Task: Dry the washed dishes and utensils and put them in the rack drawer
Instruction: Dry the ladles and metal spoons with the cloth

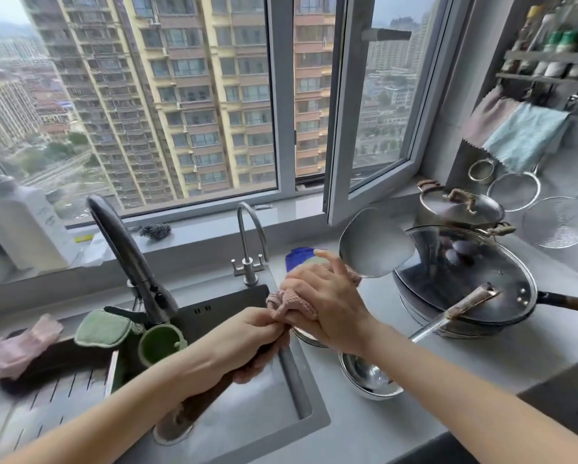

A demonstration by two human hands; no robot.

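Observation:
A steel spatula with a broad blade (374,244) and a dark wooden handle (210,393) is held slanted above the sink. My left hand (247,339) grips the handle. My right hand (324,303) wraps a pink cloth (289,301) around the spatula's neck, index finger raised. The blade points up and right toward the wok. Steel bowls (369,380) and a steel ladle (448,318) lie on the counter under my right arm. No rack drawer shows.
The sink (257,406) holds a black faucet (130,256), a green mitt (102,328) and a green cup (160,343). A lidded wok (465,276) and pot (461,207) stand right. Strainers (515,190) and towels (522,135) hang at the wall. A blue-capped bottle (301,257) stands behind my hands.

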